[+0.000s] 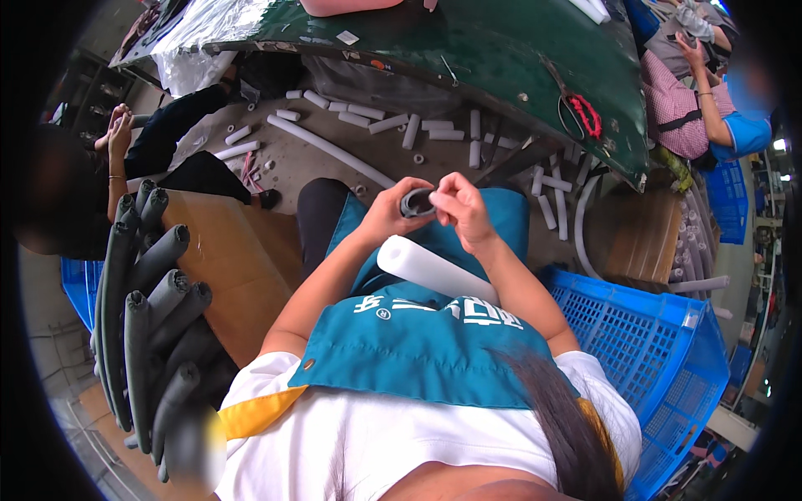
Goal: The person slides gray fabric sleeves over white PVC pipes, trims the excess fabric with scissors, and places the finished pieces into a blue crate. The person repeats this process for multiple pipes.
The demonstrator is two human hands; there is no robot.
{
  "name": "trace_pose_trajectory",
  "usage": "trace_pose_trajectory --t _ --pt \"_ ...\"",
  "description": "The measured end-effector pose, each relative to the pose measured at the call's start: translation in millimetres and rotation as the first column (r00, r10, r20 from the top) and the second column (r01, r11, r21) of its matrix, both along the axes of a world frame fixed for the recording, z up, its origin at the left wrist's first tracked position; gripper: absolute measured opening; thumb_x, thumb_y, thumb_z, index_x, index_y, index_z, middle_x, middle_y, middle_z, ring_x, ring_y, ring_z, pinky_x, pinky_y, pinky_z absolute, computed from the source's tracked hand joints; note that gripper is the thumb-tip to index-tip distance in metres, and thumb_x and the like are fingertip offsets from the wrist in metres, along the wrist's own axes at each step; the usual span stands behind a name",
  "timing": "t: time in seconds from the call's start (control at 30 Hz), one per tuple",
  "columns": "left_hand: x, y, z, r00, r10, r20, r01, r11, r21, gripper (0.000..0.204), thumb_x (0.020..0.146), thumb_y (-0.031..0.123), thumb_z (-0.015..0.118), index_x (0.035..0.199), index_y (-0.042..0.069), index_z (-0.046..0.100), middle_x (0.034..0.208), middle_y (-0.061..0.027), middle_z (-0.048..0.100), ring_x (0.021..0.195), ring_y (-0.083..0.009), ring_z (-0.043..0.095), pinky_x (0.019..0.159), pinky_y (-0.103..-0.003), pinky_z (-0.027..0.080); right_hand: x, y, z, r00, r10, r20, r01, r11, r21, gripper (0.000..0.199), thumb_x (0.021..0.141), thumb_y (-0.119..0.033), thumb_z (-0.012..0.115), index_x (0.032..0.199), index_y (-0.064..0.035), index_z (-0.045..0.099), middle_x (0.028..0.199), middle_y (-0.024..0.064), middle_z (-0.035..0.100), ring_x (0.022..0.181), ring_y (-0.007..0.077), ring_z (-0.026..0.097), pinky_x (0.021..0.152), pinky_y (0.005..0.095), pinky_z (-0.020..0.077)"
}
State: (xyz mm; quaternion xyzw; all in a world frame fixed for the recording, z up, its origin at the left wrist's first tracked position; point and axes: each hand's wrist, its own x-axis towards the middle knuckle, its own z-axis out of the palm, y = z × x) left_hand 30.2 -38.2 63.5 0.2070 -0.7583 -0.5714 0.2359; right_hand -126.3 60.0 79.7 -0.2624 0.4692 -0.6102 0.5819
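Here, tube (405, 205) in left grip (387, 209)

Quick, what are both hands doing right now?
Left hand: closed around a dark grey tube.
Right hand: fingers bent at the tube's open end; whether they grip it can't be told.

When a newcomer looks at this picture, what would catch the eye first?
Probably the two bare hands in the middle, where the left hand holds a dark grey tube and the right hand pinches at its open end. Next, the big blue crate at the right and the bunch of dark grey foam tubes at the left. The red-handled scissors also stand out on the green table.
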Motion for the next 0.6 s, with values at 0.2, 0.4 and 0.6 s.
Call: trace_pose_trajectory --t 0.2,0.4,0.6 --pt "13.8 -21.2 2.0 0.995 0.099 -0.005 -0.099 0.993 -0.066 0.030 0.071 0.003 0.078 0.096 0.004 0.061 0.091 -0.0075 0.064 0.084 -0.0159 0.063 0.074 -0.028 0.050 1.8 28.2 44.4 0.753 0.656 -0.051 -0.650 0.729 -0.213 0.078 0.084 -0.059 0.064 0.135 -0.0031 0.042 0.126 0.0109 0.053 0.114 0.0207 0.055 0.100 0.0346 0.0417" --pt "25.1 -22.4 29.5 0.996 0.080 0.043 -0.071 0.981 -0.180 0.035 0.070 0.003 0.078 0.099 0.006 0.059 0.088 -0.0080 0.066 0.083 -0.0207 0.067 0.073 -0.030 0.053 -6.1 42.3 88.7 0.744 0.654 -0.136 -0.668 0.736 -0.110 0.078 0.085 -0.047 0.068 0.137 0.0008 0.037 0.111 0.0139 0.061 0.098 0.0200 0.063 0.086 0.0327 0.0501" --pt "13.5 -16.8 59.2 0.985 0.173 -0.020 -0.164 0.884 -0.438 0.039 0.065 0.001 0.077 0.099 0.007 0.060 0.090 -0.0110 0.066 0.084 -0.0313 0.066 0.072 -0.035 0.054 3.8 30.1 82.2 0.816 0.021 -0.578 -0.151 0.973 -0.177 0.050 0.093 -0.033 0.063 0.130 -0.0050 0.044 0.103 0.0137 0.065 0.089 0.0194 0.065 0.075 0.0300 0.0521"
